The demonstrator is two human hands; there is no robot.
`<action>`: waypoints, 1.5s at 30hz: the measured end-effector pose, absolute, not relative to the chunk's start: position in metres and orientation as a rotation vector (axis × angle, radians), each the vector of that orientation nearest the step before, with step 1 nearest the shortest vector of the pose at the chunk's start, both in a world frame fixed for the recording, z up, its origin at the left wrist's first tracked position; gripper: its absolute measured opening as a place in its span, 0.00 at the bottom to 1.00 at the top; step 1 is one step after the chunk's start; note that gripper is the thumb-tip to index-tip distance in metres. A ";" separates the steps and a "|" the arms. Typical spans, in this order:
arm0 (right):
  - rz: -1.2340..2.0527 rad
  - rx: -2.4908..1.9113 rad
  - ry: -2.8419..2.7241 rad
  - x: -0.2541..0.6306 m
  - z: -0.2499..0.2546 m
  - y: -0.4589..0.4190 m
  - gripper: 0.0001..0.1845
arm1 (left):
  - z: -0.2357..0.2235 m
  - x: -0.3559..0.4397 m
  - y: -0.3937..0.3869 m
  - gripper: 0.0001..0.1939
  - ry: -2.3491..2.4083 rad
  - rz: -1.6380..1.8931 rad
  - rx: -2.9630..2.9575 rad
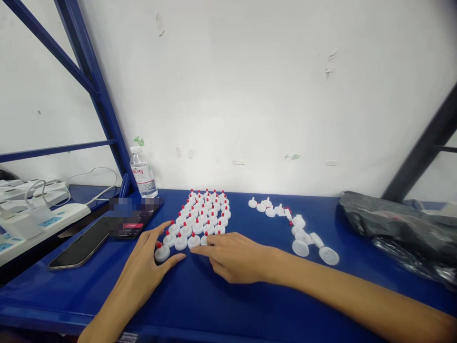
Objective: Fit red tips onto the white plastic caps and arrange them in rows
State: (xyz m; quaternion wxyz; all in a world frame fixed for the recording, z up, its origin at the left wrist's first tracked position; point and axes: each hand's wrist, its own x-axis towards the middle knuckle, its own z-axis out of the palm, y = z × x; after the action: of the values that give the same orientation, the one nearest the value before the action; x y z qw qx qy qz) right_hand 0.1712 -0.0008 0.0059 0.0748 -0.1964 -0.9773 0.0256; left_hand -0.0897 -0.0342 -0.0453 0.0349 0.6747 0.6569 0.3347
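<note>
Rows of white nozzle caps with red tips [197, 226] stand upright in a block on the blue table. My left hand [148, 257] curves around the near left corner of the block, thumb and fingers spread apart. Between them sits one nozzle cap [162, 253], its red tip tilted to the left. At the front row, my right hand [237, 257] lies with its index finger stretched out against the base of a nozzle cap [193, 240]; its other fingers are bent and partly hidden. Neither hand grips anything that I can see.
Several loose white caps without red tips [300, 247] lie in a scattered line to the right, with a few red tips among them. Two phones [80, 243], a water bottle [143, 175] and power strips [46, 221] are left. A black plastic bag [378, 221] lies right.
</note>
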 end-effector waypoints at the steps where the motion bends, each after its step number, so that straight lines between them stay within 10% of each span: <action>1: 0.084 -0.597 -2.926 0.171 0.006 0.000 0.27 | -0.045 -0.090 -0.034 0.40 2.020 1.031 2.071; 12: 0.156 -0.885 -2.774 0.195 0.016 0.010 0.10 | -0.044 -0.089 -0.036 0.39 1.983 1.052 2.052; 21: -0.389 -1.322 -2.773 0.219 0.012 0.071 0.13 | -0.044 -0.089 -0.037 0.41 1.981 1.031 2.040; 45: -0.217 -1.460 -2.390 0.311 0.050 0.037 0.14 | -0.036 -0.080 -0.045 0.36 2.142 1.310 2.154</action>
State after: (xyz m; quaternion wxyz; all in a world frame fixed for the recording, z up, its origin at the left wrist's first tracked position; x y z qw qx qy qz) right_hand 0.3107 0.0369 0.0498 0.1654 -0.5127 -0.8391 -0.0762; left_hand -0.0800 -0.0452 -0.0364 -0.0831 0.6489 0.6452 0.3947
